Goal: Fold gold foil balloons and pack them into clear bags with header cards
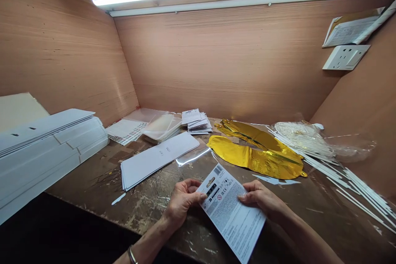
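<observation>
A white printed backing card (233,210) with a hang hole, a barcode and small text is held tilted above the near edge of the table. My left hand (185,198) pinches its upper left edge, thumb on the printed face. On the card's right edge, my right hand (260,198) grips with the thumb in front; its other fingers are mostly hidden behind. Just beyond the card lie shiny gold foil balloons (256,159), flat and uninflated. A pile of long white cards (161,159) rests left of them.
Folded white card sheets (55,140) are stacked at left. Clear plastic sleeves (162,126) and small printed papers (196,120) sit at the back. White sticks (355,189) spread along the right beside a plastic bag of sticks (305,138). Wooden walls (198,57) enclose the table (142,210).
</observation>
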Tool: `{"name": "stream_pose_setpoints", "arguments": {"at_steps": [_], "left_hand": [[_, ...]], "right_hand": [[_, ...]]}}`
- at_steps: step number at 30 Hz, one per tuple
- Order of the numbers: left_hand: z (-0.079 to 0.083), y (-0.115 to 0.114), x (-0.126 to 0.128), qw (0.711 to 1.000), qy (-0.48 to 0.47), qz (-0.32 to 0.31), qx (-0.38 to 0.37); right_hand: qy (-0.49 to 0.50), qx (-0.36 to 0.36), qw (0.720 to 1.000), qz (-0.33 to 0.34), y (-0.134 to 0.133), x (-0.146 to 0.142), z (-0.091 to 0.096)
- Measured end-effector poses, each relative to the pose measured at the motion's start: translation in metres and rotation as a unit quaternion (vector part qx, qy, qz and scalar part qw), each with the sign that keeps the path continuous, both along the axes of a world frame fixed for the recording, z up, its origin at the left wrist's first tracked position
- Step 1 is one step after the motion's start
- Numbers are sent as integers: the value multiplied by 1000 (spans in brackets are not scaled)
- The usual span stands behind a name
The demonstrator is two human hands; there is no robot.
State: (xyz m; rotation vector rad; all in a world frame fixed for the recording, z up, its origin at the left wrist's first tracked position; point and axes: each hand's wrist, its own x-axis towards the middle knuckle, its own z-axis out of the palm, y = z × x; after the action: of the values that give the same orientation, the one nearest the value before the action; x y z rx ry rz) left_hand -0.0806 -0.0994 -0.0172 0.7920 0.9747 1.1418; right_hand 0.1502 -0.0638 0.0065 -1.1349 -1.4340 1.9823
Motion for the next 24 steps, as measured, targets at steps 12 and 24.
{"name": "stream_pose_setpoints", "arguments": {"at_steps": [12, 24], "left_hand": [[-6, 4, 19, 993, 16, 108, -41], [43, 40, 41, 983, -12, 37, 181]], "right_hand": [[17, -4, 999, -35, -3, -2, -4], [61, 218, 960, -165, 14, -12, -1]]}}
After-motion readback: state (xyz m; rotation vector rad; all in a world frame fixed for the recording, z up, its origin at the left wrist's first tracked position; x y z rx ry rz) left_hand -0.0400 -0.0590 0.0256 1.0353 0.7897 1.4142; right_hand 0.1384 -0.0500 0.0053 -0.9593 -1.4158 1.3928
